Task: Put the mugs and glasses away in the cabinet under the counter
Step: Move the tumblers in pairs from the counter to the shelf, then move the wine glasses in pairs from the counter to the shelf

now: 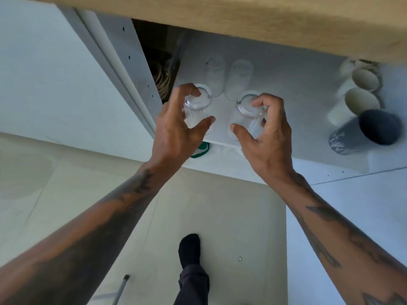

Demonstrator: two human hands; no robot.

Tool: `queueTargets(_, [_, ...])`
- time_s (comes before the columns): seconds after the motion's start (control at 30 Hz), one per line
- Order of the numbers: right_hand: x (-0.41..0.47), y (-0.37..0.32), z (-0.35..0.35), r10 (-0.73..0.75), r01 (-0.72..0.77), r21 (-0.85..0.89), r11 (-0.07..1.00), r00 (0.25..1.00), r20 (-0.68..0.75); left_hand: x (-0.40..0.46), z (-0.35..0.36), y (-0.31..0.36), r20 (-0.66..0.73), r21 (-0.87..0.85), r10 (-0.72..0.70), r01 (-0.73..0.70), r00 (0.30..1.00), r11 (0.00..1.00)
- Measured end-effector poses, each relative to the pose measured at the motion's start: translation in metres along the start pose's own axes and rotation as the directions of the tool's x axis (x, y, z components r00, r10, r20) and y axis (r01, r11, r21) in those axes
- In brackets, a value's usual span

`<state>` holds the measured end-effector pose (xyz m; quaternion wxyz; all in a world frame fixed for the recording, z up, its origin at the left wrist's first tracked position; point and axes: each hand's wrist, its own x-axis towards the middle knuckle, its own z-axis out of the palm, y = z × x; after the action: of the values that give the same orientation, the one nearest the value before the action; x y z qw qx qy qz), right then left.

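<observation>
1. Two clear ribbed glasses stand at the front edge of the white cabinet shelf [286,133], one under each of the hands: the left glass [197,107] and the right glass [250,113].
2. The left hand [176,126] curls around the left glass, thumb at the front and fingers over the rim; whether it grips or only touches cannot be told.
3. The right hand [267,130] is cupped around the right glass in the same way, thumb spread; its hold also cannot be told.
4. Just behind them, deeper on the shelf, stand two more clear glasses [239,79], side by side, making four glasses in all.
5. Toward the shelf's right end stand mugs in a row running front to back: a dark grey mug [363,133] with a white leaf-like pattern at the front edge, and two cream mugs [356,102] behind it; another pale one farther back is partly hidden.
6. No writing or brand can be read on anything.
7. The wooden worktop [286,20] overhangs the cabinet.
8. On the pale floor [231,216] below, one foot in a black sock [189,249] shows.
</observation>
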<state>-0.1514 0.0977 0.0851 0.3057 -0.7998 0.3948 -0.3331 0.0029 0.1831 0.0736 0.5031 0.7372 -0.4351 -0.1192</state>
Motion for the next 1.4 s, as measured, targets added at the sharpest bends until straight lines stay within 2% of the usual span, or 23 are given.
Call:
queueTargets(0.1, [0.017, 0.022, 0.026, 0.037, -0.036, -0.070, 0.997, 0.999, 0.004, 0.023, 0.020, -0.027, 0.046, 0.062, 0.008, -0.011, 0.999, 0.998])
queueTargets(0.4, [0.041, 0.061, 0.065, 0.084, -0.081, -0.077, 0.994, 0.996, 0.043, 0.052, 0.055, -0.055, 0.048, 0.113, 0.001, -0.007, 0.999, 0.994])
queueTargets(0.67, [0.056, 0.068, 0.070, 0.085, -0.079, -0.086, 0.993, 0.994, 0.065, 0.061, 0.062, -0.058, 0.098, 0.158, -0.007, -0.009, 0.995, 0.987])
queueTargets(0.87, [0.056, 0.059, 0.057, 0.124, -0.104, -0.133, 0.986, 0.981, 0.148, 0.052, 0.052, -0.055, 0.191, 0.303, -0.014, -0.045, 0.981, 0.952])
queueTargets(1.07, [0.040, 0.036, 0.017, 0.174, -0.126, -0.215, 0.968, 0.961, 0.217, 0.027, 0.024, -0.025, 0.223, 0.426, -0.079, -0.024, 0.972, 0.905])
queueTargets(1.27, [-0.032, -0.021, -0.038, 0.249, -0.190, -0.214, 0.958, 0.922, 0.295, -0.058, -0.008, 0.039, 0.214, 0.452, -0.194, 0.078, 0.957, 0.888])
queueTargets(1.4, [-0.073, -0.061, -0.094, 0.307, -0.244, -0.223, 0.944, 0.898, 0.315, -0.105, -0.038, 0.096, 0.223, 0.456, -0.131, 0.016, 0.966, 0.890])
